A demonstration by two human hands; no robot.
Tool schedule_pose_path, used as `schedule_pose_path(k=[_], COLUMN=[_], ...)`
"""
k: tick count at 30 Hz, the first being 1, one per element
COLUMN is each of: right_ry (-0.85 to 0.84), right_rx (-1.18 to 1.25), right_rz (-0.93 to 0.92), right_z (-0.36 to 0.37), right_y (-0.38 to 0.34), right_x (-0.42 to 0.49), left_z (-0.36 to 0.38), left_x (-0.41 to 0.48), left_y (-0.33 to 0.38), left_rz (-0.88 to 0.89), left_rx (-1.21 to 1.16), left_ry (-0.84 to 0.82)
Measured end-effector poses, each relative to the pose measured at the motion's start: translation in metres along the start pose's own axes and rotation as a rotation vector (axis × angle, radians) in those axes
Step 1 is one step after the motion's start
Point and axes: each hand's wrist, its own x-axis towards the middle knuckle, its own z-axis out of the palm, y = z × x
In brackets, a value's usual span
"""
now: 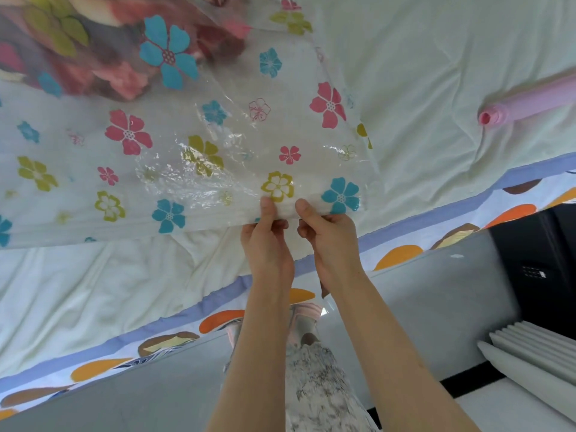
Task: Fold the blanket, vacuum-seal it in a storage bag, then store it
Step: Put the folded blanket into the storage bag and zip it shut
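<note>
A clear plastic storage bag (199, 157) printed with coloured flowers lies across the white bed. The folded blanket (93, 54), dark red and pink with a floral pattern, sits inside the bag at the top left. My left hand (268, 241) and my right hand (327, 241) are side by side at the bag's near edge. Both pinch that edge between thumb and fingers, thumbs on top. The bag's near part is flat and wrinkled.
A pink and lilac hand pump (530, 101) lies on the bed sheet (436, 57) at the right. The bed's border (405, 251) has a blue stripe and orange shapes. Below are a grey floor, my slippered feet and a white ribbed object (530, 347) at the right.
</note>
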Motion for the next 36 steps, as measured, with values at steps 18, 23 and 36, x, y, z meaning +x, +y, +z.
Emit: schedule_pose_path(k=[18, 23, 36], right_ry=[-0.006, 0.018, 0.224], right_rx=[0.002, -0.005, 0.032], right_rz=[0.052, 0.033, -0.135], right_z=[-0.004, -0.002, -0.004], right_y=[-0.002, 0.004, 0.005], right_x=[0.002, 0.001, -0.008], left_z=[-0.001, -0.019, -0.001], left_x=[-0.005, 0.001, -0.014], left_y=[0.000, 0.021, -0.013], left_rz=[0.049, 0.014, -0.057], left_rx=[0.029, -0.090, 0.431], left_ry=[-0.012, -0.067, -0.294])
